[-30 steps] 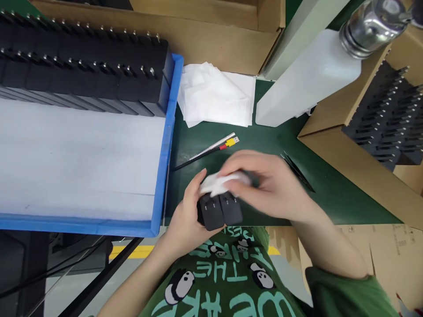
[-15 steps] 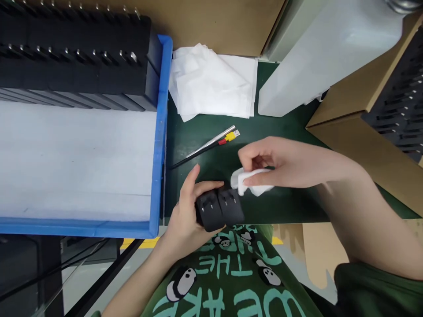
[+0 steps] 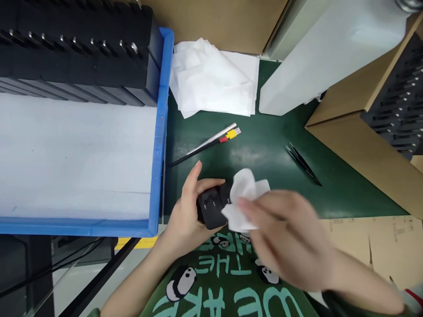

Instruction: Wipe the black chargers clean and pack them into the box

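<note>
My left hand (image 3: 187, 211) is closed around the left side of a small black plastic device (image 3: 211, 209) with tiny white markings, held near the front edge of the green table. A crumpled white wiping cloth (image 3: 243, 189) is pinched in my right hand (image 3: 287, 233), which is blurred by motion. The cloth overlaps the right end of the device and hides part of it; I cannot tell how firmly it touches. Beyond my left hand lie a silver pen-like rod (image 3: 214, 137) and a black cable (image 3: 198, 152) with a yellow USB plug.
A blue tray (image 3: 161, 110) on the left holds several black devices (image 3: 128, 70). White cloths (image 3: 214, 83) are stacked at the back, beside a large white bottle (image 3: 327, 57). Black tweezers (image 3: 302, 163) lie at right, near a cardboard box (image 3: 360, 149) with black parts.
My right hand has moved toward me and brought the cloth over the device's right end. The tweezers on the table have come into sight. My left hand keeps its hold.
</note>
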The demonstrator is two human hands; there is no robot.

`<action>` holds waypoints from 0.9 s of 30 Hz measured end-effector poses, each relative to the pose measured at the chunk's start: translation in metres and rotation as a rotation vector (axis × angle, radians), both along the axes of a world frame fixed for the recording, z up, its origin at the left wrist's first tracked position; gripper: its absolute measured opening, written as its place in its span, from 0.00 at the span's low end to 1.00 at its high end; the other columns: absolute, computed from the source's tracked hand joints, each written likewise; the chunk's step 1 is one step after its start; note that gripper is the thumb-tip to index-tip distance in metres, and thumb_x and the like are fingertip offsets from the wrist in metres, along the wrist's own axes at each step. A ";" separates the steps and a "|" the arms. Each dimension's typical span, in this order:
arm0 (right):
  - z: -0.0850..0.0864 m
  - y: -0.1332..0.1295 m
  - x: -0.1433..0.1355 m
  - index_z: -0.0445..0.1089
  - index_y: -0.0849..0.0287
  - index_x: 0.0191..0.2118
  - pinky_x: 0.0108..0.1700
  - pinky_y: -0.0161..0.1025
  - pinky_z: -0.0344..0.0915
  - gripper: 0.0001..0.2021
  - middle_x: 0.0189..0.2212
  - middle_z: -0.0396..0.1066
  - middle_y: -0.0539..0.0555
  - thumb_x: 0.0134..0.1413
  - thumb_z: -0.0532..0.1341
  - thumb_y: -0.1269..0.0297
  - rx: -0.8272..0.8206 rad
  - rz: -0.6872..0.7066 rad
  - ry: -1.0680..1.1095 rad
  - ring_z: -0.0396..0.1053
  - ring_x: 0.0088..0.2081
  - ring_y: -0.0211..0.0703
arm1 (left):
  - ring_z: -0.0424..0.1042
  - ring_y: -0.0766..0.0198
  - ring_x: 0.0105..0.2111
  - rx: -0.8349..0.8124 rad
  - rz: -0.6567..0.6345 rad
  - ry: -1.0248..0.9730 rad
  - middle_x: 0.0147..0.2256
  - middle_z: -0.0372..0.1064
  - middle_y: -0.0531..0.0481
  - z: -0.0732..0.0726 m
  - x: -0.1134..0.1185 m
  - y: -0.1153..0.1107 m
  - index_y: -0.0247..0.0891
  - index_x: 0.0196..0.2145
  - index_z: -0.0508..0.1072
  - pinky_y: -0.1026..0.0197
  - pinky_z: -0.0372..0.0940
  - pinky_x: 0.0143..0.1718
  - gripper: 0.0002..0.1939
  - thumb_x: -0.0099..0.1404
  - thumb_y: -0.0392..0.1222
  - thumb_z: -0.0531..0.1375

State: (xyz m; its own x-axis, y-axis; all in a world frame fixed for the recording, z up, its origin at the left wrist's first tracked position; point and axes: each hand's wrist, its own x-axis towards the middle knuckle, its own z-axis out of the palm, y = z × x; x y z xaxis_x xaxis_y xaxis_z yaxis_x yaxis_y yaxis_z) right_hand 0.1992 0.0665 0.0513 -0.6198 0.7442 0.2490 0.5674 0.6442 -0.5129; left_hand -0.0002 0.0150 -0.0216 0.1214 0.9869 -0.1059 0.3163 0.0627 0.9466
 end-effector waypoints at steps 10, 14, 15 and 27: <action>-0.023 -0.046 -0.027 0.67 0.79 0.56 0.35 0.47 0.71 0.20 0.39 0.72 0.69 0.59 0.59 0.75 0.176 -0.117 -0.238 0.70 0.38 0.53 | 0.76 0.58 0.50 0.037 0.009 0.072 0.51 0.75 0.50 0.003 -0.002 0.001 0.55 0.70 0.38 0.59 0.73 0.46 0.57 0.56 0.39 0.70; -0.021 -0.049 -0.021 0.68 0.75 0.56 0.42 0.45 0.75 0.20 0.41 0.75 0.66 0.58 0.57 0.83 0.173 -0.162 -0.213 0.72 0.42 0.52 | 0.77 0.59 0.49 0.020 0.002 0.047 0.50 0.75 0.50 0.004 0.002 0.001 0.54 0.71 0.35 0.60 0.73 0.44 0.59 0.56 0.39 0.71; -0.021 -0.050 -0.018 0.69 0.73 0.56 0.43 0.44 0.75 0.20 0.42 0.75 0.65 0.58 0.56 0.84 0.174 -0.177 -0.205 0.72 0.43 0.52 | 0.77 0.58 0.49 0.016 -0.013 0.041 0.50 0.75 0.49 0.004 0.003 0.000 0.54 0.71 0.34 0.59 0.73 0.44 0.59 0.56 0.39 0.71; 0.026 -0.028 0.047 0.75 0.51 0.49 0.35 0.43 0.72 0.15 0.41 0.72 0.55 0.61 0.59 0.75 -0.039 -0.385 -0.139 0.72 0.37 0.46 | 0.76 0.53 0.52 -0.023 -0.040 0.033 0.52 0.74 0.46 0.004 0.002 0.003 0.53 0.71 0.35 0.55 0.74 0.46 0.58 0.56 0.34 0.68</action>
